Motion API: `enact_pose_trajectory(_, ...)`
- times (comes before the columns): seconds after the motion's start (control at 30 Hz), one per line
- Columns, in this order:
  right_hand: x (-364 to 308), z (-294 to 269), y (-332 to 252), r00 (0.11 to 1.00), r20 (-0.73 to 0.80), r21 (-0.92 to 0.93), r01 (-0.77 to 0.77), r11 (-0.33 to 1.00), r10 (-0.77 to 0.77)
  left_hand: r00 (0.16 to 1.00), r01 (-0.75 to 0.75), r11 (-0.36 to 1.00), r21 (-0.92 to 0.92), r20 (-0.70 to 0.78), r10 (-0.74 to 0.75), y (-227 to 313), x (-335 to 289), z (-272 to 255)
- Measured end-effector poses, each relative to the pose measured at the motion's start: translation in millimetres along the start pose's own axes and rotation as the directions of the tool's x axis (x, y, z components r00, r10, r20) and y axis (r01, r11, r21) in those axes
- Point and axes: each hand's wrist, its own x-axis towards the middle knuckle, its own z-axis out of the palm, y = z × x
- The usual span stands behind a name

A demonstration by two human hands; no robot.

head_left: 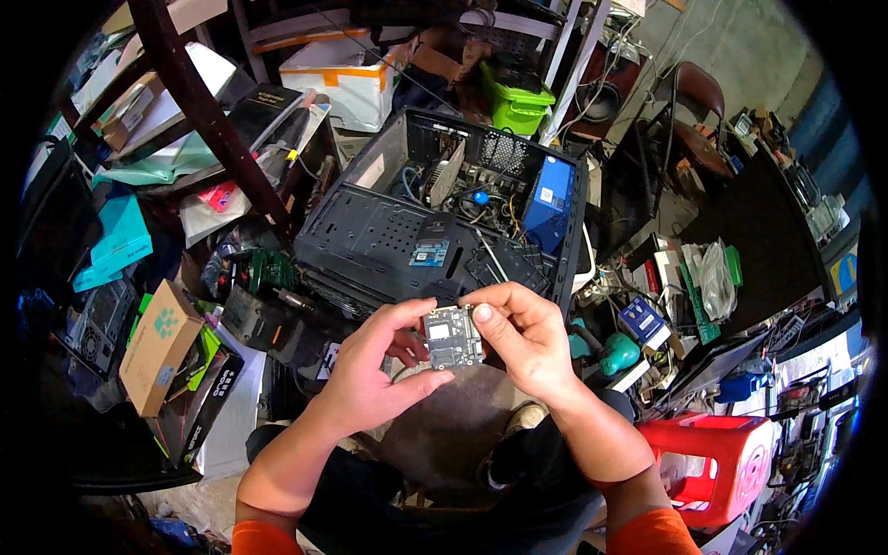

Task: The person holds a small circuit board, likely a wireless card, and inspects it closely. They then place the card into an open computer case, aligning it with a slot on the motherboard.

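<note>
A small square circuit board (446,344), dark with a white label and tiny parts, is held up over my lap. My left hand (375,365) has its index finger at the top left corner and its thumb along the lower edge. My right hand (532,342) pinches the upper right side, thumb on the face and fingers behind. Beyond my hands lies an opened black computer case (356,231) on its side, with wires, boards and a blue power supply (552,199) inside. A small blue-and-black board (430,254) rests on the case.
A red plastic stool (749,462) stands at the right, near a green bulb-shaped item (620,353) and a blue box (644,322). At the left are a brown cardboard box (153,356) and a wooden rack leg (199,102). Behind the case sit a white foam box (347,88) and a green bin (518,106).
</note>
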Motion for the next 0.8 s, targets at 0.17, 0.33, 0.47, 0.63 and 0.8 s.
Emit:
enact_pose_trajectory(0.17, 1, -1, -1, 1.0, 0.011, -0.003, -0.009, 1.0, 0.009, 1.0, -0.002, 1.0, 0.01, 0.005, 0.002, 1, 1, -1)
enact_pose_trajectory(0.33, 1, -1, -2, 1.0, -0.004, 0.042, 0.024, 0.999, -0.024, 0.998, 0.062, 0.987, -0.147, 0.022, -0.059, 0, 1, 0)
enact_pose_trajectory(0.47, 4, -7, 0, 0.994, 0.107, 0.09, 0.027, 0.996, -0.037, 0.984, 0.176, 0.805, -0.567, 0.107, -0.14, -6, 3, 2)
enact_pose_trajectory(0.63, 3, -10, 1, 0.997, 0.073, -0.006, -0.019, 1.0, 0.02, 0.954, 0.297, 0.813, -0.5, 0.201, -0.224, -6, -1, -1)
enact_pose_trajectory(0.8, 3, -8, -3, 0.996, 0.071, 0.018, -0.047, 0.999, 0.046, 0.948, 0.309, 0.81, -0.498, 0.231, -0.22, -8, -2, -4)
